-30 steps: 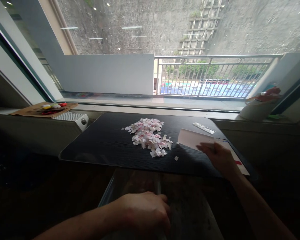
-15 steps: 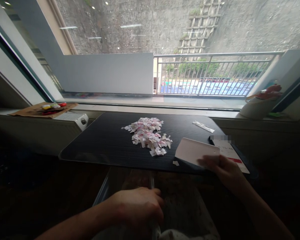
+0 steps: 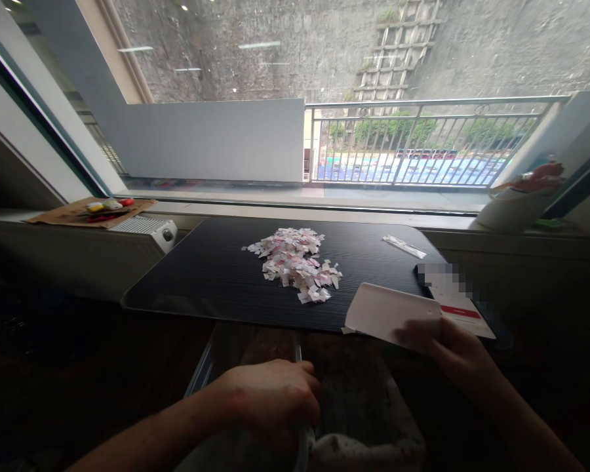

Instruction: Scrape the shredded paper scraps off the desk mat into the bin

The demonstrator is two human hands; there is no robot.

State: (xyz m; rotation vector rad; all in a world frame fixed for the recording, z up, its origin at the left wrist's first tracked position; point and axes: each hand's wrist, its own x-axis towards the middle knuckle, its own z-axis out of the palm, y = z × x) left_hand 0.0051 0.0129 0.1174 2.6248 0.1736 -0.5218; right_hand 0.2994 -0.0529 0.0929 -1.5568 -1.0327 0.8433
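Note:
My right hand is closed on a stiff pale card, held tilted over the table's front right edge. A small paper scrap lies by the card's lower left corner, right at the edge. My left hand is wrapped round the rim of a clear plastic bin below the table's front edge; its fingertips are partly hidden. On the black table a heap of torn white and pink paper scraps spreads across the middle, with nothing touching it.
A phone with a lit screen lies at the table's right side. Behind it is a thin clear-wrapped strip. A radiator stands left of the table, brown paper on the sill, and a white pot at the right.
My right hand has brought the card down toward the table's front edge, and the small scrap has shifted to the edge with it. My left hand stays on the bin rim.

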